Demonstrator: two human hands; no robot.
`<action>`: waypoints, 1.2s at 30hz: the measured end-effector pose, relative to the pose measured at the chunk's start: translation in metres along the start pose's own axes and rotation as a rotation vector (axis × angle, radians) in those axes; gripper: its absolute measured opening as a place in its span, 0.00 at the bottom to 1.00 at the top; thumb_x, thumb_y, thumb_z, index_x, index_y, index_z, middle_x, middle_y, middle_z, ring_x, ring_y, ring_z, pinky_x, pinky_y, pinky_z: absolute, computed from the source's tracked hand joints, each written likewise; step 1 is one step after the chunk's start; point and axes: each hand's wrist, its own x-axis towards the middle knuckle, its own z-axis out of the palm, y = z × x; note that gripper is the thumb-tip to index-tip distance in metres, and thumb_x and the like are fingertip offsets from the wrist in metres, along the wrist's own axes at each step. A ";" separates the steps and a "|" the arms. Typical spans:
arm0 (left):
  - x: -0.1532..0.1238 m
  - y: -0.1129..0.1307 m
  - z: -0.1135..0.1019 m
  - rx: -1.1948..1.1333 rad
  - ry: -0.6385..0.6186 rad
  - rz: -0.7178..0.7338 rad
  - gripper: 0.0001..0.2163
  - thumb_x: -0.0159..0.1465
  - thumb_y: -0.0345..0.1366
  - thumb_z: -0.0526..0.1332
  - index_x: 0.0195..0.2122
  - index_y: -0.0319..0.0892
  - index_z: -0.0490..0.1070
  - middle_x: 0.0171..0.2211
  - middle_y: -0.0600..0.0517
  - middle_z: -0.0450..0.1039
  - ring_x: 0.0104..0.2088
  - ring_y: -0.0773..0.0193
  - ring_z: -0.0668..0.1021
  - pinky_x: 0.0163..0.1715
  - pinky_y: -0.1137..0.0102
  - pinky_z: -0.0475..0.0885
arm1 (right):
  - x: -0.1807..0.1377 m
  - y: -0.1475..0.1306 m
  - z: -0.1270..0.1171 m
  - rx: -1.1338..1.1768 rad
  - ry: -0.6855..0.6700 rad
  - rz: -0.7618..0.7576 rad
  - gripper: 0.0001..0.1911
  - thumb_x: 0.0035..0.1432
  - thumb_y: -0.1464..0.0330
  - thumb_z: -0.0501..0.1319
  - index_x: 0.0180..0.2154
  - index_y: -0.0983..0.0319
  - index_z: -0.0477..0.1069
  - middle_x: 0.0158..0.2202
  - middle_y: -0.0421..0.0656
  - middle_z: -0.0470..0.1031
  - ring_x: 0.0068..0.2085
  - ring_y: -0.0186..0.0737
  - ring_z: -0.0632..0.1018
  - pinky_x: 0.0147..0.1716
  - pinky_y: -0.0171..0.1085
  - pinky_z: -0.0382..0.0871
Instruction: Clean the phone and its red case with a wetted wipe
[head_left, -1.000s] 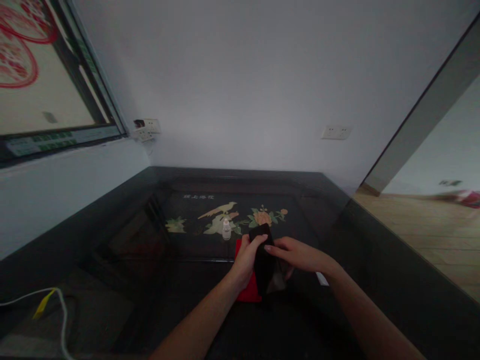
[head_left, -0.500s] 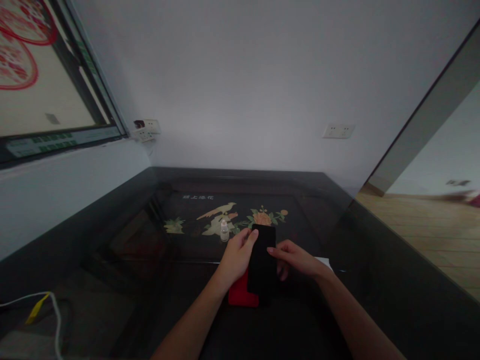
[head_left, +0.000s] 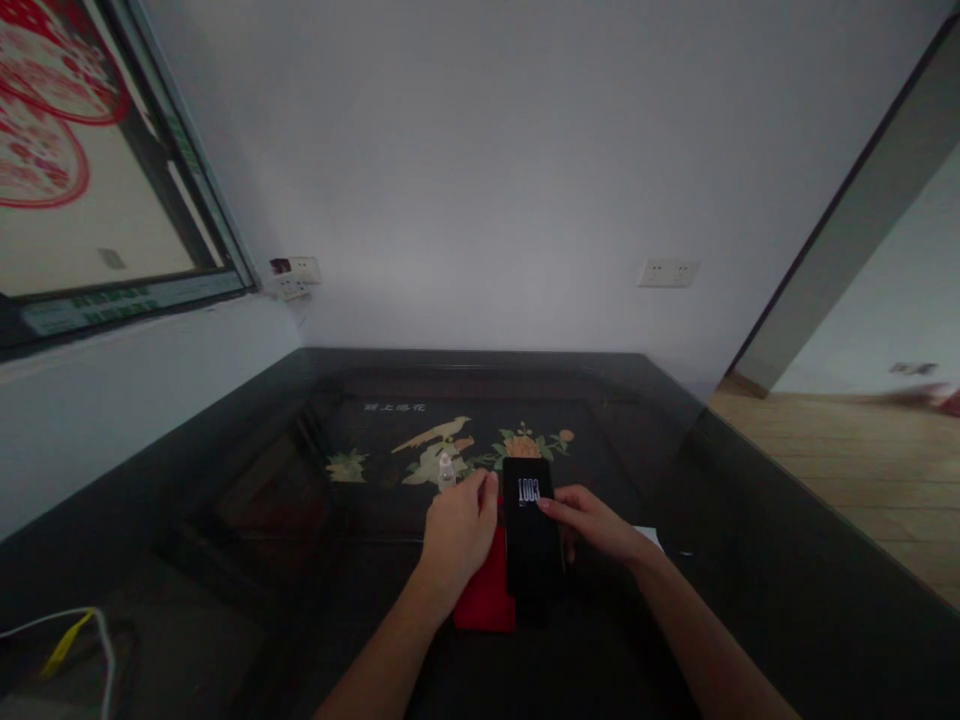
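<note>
My right hand (head_left: 589,518) holds a black phone (head_left: 534,560) by its right edge, thumb on the screen. The lit screen shows large white digits reading 1003. My left hand (head_left: 459,528) is just left of the phone, apart from it, with its fingers curled and the thumb pressed against them. Whatever it may hold is hidden. Below and beside that hand lies a flat red item (head_left: 486,605) on the dark table, partly covered by the hand. A small clear bottle (head_left: 446,470) stands right behind my left hand, its lower part hidden.
The dark glossy table (head_left: 300,630) bears an inlaid bird and flowers. A white piece (head_left: 647,537) lies beyond my right wrist. A white cable (head_left: 107,650) with a yellow tag (head_left: 66,645) is at the lower left. Wall sockets (head_left: 667,273) are behind.
My left hand has let go of the phone and moved slightly left, its fingers now curled. The phone's screen has lit up. My right hand still grips the phone.
</note>
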 end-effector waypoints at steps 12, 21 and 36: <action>-0.001 -0.019 0.002 0.489 -0.282 -0.140 0.18 0.70 0.42 0.51 0.49 0.35 0.73 0.41 0.34 0.79 0.44 0.41 0.82 0.41 0.55 0.75 | 0.005 0.002 -0.012 0.189 0.603 0.206 0.18 0.54 0.56 0.71 0.39 0.61 0.75 0.30 0.41 0.79 0.29 0.38 0.79 0.25 0.32 0.71; -0.001 -0.019 0.010 0.265 -0.244 -0.126 0.13 0.70 0.36 0.49 0.48 0.37 0.70 0.40 0.35 0.79 0.42 0.42 0.83 0.41 0.56 0.73 | 0.004 0.000 -0.014 0.159 0.657 0.208 0.20 0.53 0.53 0.70 0.39 0.60 0.75 0.40 0.47 0.81 0.42 0.46 0.81 0.35 0.37 0.75; 0.011 -0.033 0.051 -0.601 -0.274 -0.137 0.09 0.71 0.40 0.52 0.45 0.41 0.64 0.38 0.44 0.76 0.32 0.60 0.80 0.31 0.68 0.74 | 0.004 0.003 -0.003 -0.093 0.265 0.105 0.21 0.55 0.52 0.67 0.24 0.62 0.72 0.17 0.36 0.66 0.20 0.32 0.68 0.19 0.31 0.57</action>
